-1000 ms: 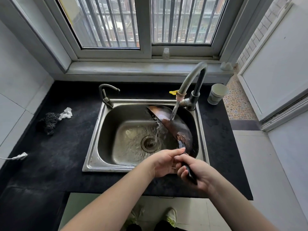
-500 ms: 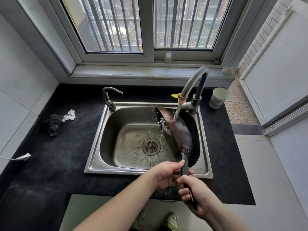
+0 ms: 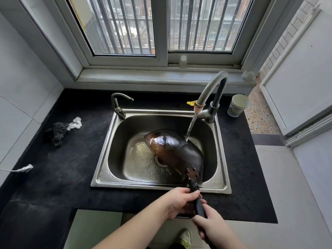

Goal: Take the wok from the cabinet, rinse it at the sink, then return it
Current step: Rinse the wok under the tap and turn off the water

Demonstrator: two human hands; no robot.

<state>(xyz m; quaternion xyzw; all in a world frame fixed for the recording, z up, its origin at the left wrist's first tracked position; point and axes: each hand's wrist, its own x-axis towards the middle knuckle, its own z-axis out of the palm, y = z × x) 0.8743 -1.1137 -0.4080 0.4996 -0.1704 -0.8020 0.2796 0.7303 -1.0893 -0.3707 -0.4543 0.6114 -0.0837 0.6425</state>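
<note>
The wok (image 3: 177, 153) lies tipped over the sink (image 3: 106, 153), its dark rounded underside turned up, the bowl out over the drain and toward the sink's right wall. Its long axis runs from the bowl at the sink's middle back along the handle (image 3: 198, 203), which crosses the sink's near rim at the near right corner and comes straight toward the person. So the wok lies directly ahead of both hands, away from the body, and any turn or lift will pivot on that handle.

The left hand (image 3: 177, 203) is closed round the handle nearer the bowl, just over the worktop's (image 3: 59, 177) near edge, thumb on top. The right hand (image 3: 211, 226) is wrapped round the handle's tail end, closer to the body. The left is the nearer to the wok's weight and looks to carry most of it; the right, I judge, steers the roll.

The tap (image 3: 210, 90) at the sink's far right corner is running, and its stream lands on the upturned back of the wok near its far right edge.

Against half a second ago, the wok has rolled over: then it stood on edge with its hollow side to the left, the water striking near the upper rim; now the back faces up and the bowl sits lower and more central. Both hands sit on the handle much as they did
</note>
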